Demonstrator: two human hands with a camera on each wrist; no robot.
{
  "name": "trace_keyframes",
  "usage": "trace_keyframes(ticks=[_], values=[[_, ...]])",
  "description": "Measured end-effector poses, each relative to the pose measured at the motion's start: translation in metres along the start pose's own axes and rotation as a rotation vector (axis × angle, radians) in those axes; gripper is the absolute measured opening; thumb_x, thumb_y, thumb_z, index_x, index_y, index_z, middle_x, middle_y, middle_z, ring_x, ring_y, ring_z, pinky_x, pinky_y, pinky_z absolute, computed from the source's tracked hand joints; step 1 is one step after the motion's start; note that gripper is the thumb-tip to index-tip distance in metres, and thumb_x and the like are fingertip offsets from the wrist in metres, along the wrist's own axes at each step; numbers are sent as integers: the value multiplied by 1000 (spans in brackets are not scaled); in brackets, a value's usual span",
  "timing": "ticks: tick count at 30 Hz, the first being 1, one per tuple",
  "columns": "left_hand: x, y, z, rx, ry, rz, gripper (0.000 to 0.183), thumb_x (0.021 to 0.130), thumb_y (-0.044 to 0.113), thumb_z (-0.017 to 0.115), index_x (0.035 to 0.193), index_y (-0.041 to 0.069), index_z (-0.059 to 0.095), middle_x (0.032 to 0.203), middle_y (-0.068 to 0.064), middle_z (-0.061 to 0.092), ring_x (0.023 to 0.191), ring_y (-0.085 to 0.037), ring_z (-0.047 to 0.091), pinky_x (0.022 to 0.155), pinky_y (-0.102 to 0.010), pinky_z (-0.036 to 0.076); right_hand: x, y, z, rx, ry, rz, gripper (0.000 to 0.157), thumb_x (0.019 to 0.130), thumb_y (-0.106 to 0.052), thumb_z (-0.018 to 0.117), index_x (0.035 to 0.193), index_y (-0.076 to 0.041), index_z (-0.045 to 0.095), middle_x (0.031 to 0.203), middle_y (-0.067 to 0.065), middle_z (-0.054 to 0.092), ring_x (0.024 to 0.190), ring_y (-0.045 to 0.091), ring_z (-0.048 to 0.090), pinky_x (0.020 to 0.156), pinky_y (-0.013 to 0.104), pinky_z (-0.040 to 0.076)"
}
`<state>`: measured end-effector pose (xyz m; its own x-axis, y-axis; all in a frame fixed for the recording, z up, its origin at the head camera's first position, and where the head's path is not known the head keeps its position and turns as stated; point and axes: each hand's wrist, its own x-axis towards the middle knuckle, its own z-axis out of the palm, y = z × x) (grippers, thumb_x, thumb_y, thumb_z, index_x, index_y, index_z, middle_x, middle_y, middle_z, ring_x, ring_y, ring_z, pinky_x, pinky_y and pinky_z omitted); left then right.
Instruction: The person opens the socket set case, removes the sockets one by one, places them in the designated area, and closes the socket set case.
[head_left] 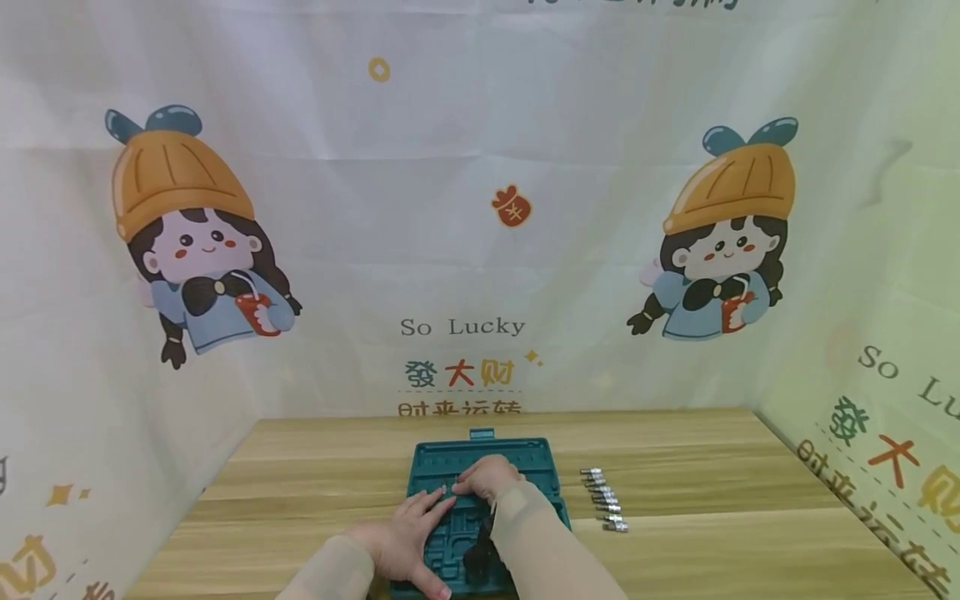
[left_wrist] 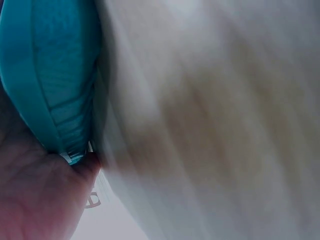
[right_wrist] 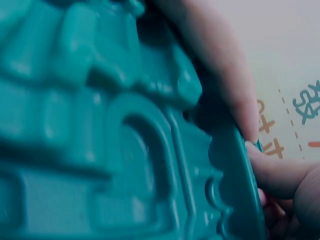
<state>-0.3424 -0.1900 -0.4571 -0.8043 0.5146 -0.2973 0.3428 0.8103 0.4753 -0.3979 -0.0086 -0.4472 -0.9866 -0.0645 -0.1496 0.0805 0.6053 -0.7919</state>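
A teal moulded plastic case [head_left: 480, 457] lies open on the table. Spread fingers of my left hand [head_left: 408, 533] rest over its left side, the thumb near its front. In the left wrist view, the palm [left_wrist: 40, 200] is beside the teal case [left_wrist: 62, 65]. My right hand [head_left: 491, 477] bends over the middle of the case, its fingertips close to the left hand's. The right wrist view shows shaped hollows in the case [right_wrist: 55, 135] and fingers [right_wrist: 280, 175] meeting at its scalloped edge. Whether the right hand pinches anything small is hidden.
Several small metal socket bits [head_left: 606, 500] lie in a column on the wooden table [head_left: 712, 500], to the right of the case. A printed cloth [head_left: 465, 250] hangs behind the table and along both sides. A dark wrist camera [head_left: 477, 558] sits below the right wrist.
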Motion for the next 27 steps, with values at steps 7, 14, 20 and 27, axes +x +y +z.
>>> trace_keyframes(ticks=[7,14,20,27], values=[[0,0,0,-10,3,0,111,69,67,74,155,25,19,160,-4,12,145,-36,7,104,-66,22,4,2,-1,-12,-18,-1,7,77,-25,82,79,-21,77,111,10,63,119,47,38,100,64,23],[0,1,-2,9,-4,10,111,68,69,72,155,26,18,160,-4,11,144,-38,7,104,-67,22,1,-1,-1,-14,3,15,8,77,-26,82,77,-20,76,114,14,60,122,50,33,101,66,19],[2,-1,-3,-6,6,12,112,68,67,74,155,24,18,160,-5,12,144,-38,7,103,-67,23,2,-2,0,-43,17,-16,10,77,-27,82,73,-21,75,108,11,63,122,50,35,101,67,18],[5,-8,0,-7,-8,15,113,66,73,70,155,30,16,160,-1,10,145,-36,6,104,-66,22,3,3,2,3,30,5,10,76,-26,83,72,-22,75,106,12,60,112,48,37,96,65,24]])
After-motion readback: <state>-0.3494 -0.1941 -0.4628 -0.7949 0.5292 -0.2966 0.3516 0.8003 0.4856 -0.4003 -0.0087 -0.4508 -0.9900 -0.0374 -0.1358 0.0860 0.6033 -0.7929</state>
